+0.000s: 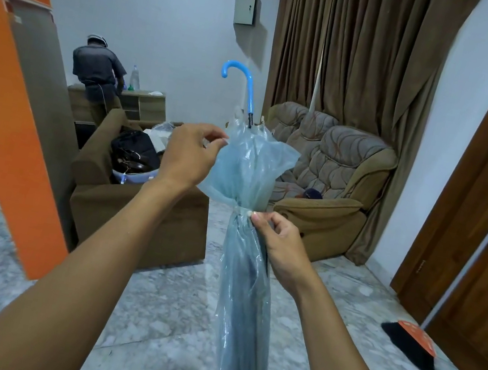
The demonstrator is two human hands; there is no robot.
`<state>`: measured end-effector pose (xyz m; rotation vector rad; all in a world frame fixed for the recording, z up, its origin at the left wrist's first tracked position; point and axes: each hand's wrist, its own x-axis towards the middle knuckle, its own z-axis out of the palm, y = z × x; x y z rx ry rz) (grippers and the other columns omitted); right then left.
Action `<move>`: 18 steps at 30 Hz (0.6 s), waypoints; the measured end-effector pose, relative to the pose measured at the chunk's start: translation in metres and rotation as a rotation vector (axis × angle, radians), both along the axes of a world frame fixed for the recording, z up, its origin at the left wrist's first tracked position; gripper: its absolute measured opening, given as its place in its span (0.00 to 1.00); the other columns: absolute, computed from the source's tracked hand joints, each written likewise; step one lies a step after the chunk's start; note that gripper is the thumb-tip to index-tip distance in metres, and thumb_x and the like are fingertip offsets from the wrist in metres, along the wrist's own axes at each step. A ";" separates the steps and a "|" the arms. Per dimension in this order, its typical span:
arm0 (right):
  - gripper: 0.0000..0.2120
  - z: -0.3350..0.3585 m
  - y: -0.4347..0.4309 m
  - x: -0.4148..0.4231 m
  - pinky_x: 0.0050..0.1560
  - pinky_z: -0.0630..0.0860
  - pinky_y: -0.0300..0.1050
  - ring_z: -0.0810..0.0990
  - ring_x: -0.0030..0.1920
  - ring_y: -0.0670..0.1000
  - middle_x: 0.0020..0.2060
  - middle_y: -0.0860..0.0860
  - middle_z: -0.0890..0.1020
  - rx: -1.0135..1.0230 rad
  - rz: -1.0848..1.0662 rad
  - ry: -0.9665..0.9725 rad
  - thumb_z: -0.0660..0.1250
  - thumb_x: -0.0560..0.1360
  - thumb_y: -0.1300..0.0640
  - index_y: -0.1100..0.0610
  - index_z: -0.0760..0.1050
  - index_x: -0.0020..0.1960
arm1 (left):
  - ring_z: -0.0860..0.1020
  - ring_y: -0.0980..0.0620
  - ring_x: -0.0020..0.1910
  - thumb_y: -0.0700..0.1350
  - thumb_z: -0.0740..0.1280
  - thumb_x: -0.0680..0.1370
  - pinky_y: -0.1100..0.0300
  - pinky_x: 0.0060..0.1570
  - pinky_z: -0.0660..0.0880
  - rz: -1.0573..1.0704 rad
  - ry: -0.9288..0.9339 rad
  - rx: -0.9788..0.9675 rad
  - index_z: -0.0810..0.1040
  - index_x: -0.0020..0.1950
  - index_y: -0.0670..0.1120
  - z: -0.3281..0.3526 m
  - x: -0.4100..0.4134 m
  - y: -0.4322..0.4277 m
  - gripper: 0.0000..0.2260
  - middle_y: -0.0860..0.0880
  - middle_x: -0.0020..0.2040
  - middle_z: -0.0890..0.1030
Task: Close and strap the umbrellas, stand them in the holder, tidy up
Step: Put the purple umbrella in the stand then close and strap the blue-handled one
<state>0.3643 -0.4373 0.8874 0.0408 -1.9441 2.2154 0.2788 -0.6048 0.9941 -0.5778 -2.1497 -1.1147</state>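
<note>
Head view only. The translucent pale-blue plastic umbrella (243, 282) was upright in front of the person, over the grey marble floor (148, 314), with its hooked blue handle (243, 85) at the top. The left hand (190, 156) pinched a loose canopy edge near the top between thumb and fingers (215, 139). The right hand (278, 243) had its fingers (258, 218) curled onto the thin white strap (241, 212) at the umbrella's waist. The folds were tight below the strap and flared loose above it.

Risks:
- The strap could slip off or pop open if the loose upper folds weren't gathered first.
- With only two pinch grips holding it, the umbrella could tip or drop.
- The thin plastic could crease or tear if the strap were pulled hard.

Hidden or unclear:
- The umbrella tip was cut off at the bottom edge, so floor contact was unclear.
- The fingers covered the strap's fastener, which was possibly not closed yet.
- No holder or other umbrellas were in view.

An orange-headed black-bristle broom (413, 346) lay near the door.
</note>
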 end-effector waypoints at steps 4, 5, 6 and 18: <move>0.09 -0.011 -0.004 0.000 0.52 0.80 0.44 0.84 0.48 0.48 0.45 0.52 0.85 -0.159 0.017 -0.053 0.68 0.78 0.56 0.62 0.78 0.53 | 0.80 0.51 0.45 0.42 0.69 0.77 0.54 0.49 0.78 0.031 0.096 -0.002 0.85 0.50 0.43 -0.003 0.001 0.003 0.06 0.47 0.46 0.85; 0.08 -0.011 -0.004 0.000 0.49 0.80 0.43 0.84 0.46 0.47 0.43 0.51 0.85 -0.177 0.015 -0.061 0.68 0.78 0.56 0.61 0.78 0.53 | 0.81 0.50 0.44 0.43 0.69 0.77 0.52 0.49 0.79 0.029 0.108 0.001 0.85 0.50 0.44 -0.004 0.000 0.003 0.06 0.47 0.46 0.85; 0.07 -0.011 -0.004 0.000 0.45 0.80 0.42 0.84 0.44 0.46 0.41 0.50 0.85 -0.179 0.010 -0.067 0.67 0.78 0.56 0.61 0.78 0.51 | 0.81 0.50 0.43 0.44 0.69 0.77 0.51 0.48 0.80 0.008 0.094 0.014 0.85 0.50 0.45 -0.003 0.001 0.003 0.06 0.47 0.46 0.85; 0.14 -0.005 0.010 -0.008 0.46 0.82 0.46 0.83 0.46 0.52 0.50 0.59 0.84 -0.325 -0.060 -0.085 0.67 0.79 0.55 0.64 0.77 0.60 | 0.79 0.52 0.52 0.52 0.69 0.77 0.62 0.51 0.75 -0.129 -0.303 -0.106 0.71 0.72 0.50 -0.032 -0.004 -0.021 0.23 0.52 0.59 0.78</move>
